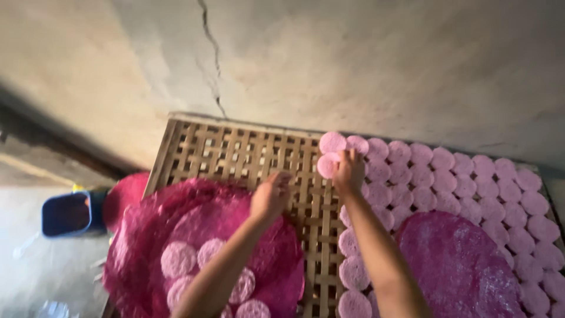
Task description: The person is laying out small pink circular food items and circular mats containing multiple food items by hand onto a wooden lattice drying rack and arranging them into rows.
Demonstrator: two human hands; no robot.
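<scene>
- Right hand (348, 172) is stretched out flat-ish, fingertips pressing down on a pink round disc (327, 165) that sits on the bamboo lattice rack (235, 154). Not gripping it, more laid on top with the fingers spread over it.
- That disc is at the left end of the filled area, just below another pink disc (332, 142) in the top row, and the two look like they touch or slightly overlap.
- Left hand (271, 196) hovers over the bare middle of the rack with fingers curled loosely in. Can't tell if there's anything tucked in it, it's a bit blurry.
- Both forearms come up from the bottom edge, close to each other but not touching.
- Right half of the rack is packed with rows of small pink discs (465, 185), edge to edge, running out to the far right.
- A big dark magenta sheet (459, 265) lies over the discs at lower right.
- On the left, a bigger crumpled magenta sheet (194, 218) covers the rack's lower left, with a few paler pink discs (178, 259) lying on it.
- Blue plastic tub (66, 214) sits on the floor off the rack's left side.
- Behind it all is a grey concrete wall with a crack (213, 65) running down toward the rack.
</scene>
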